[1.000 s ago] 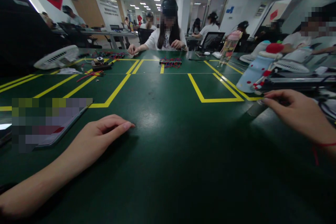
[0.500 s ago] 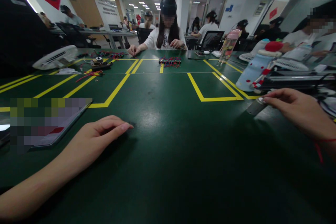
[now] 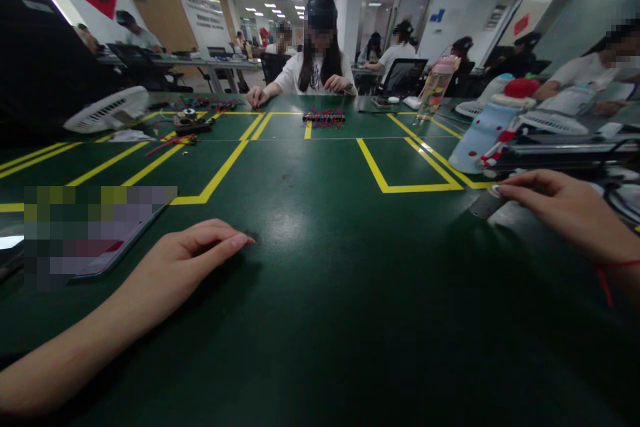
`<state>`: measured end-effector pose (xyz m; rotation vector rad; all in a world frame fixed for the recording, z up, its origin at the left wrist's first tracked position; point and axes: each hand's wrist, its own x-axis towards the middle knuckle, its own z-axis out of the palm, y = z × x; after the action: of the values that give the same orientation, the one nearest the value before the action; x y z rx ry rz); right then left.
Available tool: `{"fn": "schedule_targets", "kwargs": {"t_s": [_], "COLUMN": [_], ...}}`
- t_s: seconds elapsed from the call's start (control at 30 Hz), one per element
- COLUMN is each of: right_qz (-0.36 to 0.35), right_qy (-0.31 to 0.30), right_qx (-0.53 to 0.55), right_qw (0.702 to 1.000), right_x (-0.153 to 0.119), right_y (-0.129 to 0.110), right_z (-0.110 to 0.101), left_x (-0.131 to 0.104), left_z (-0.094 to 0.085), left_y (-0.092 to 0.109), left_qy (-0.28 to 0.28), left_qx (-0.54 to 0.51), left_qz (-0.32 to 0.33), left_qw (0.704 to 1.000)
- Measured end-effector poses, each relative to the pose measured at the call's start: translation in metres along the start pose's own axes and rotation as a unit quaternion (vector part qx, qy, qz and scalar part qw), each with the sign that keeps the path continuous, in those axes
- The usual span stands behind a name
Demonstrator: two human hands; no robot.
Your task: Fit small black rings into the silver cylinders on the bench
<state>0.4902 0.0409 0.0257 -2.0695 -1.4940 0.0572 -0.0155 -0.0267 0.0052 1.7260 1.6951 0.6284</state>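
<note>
My right hand [image 3: 560,207] is closed, thumb and fingers pinching the near end of a small grey cylinder [image 3: 484,204]. The cylinder lies tilted at the table surface, with a shiny silvery end by the fingertips; its exact kind is unclear. On the left, my left hand [image 3: 200,253] lies on the green table [image 3: 320,320] with thumb and fingers pressed together. Whatever may be between those fingertips is too small or hidden to make out. Beside my left forearm is a tablet-like panel [image 3: 115,240], its surface blurred out.
A light-blue bottle [image 3: 480,133] with a red top stands beyond my right hand, near dark equipment [image 3: 560,150]. Wires and parts [image 3: 190,123] lie far left, a wired strip [image 3: 324,118] far centre. A white fan [image 3: 107,110] sits left. A person [image 3: 315,60] works opposite.
My hands hold almost the same places, the right still pinching the cylinder. The person at the far right has shifted rightward.
</note>
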Motion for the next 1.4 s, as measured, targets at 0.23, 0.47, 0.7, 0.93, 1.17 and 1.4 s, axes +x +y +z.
{"fn": "schedule_targets", "kwargs": {"t_s": [0.23,0.47,0.7,0.93,1.17,1.4], "right_qz": [0.015,0.022,0.039,0.057,0.026,-0.107], "right_qy": [-0.013,-0.001,-0.006,-0.019,-0.004,0.018], "right_qx": [-0.016,-0.001,0.012,0.026,0.055,0.208], "right_qw": [1.0,1.0,0.999,0.998,0.998,0.972], "right_x": [-0.006,-0.011,-0.013,-0.012,-0.009,-0.047], "right_y": [-0.01,-0.015,-0.021,-0.024,0.001,-0.046], "right_z": [-0.006,-0.011,-0.012,-0.015,-0.004,0.013], "left_x": [-0.002,-0.005,-0.004,-0.001,0.0,-0.004], "left_z": [0.0,0.001,0.001,0.002,0.0,0.003], "left_y": [0.011,0.016,0.009,0.001,-0.008,0.007], "left_qy": [-0.003,0.001,0.01,0.014,0.009,0.002], "left_qx": [0.004,0.005,0.01,0.012,0.008,0.015], "left_qz": [-0.015,-0.014,-0.002,0.005,0.014,0.013], "left_qw": [1.0,1.0,1.0,1.0,1.0,1.0]}}
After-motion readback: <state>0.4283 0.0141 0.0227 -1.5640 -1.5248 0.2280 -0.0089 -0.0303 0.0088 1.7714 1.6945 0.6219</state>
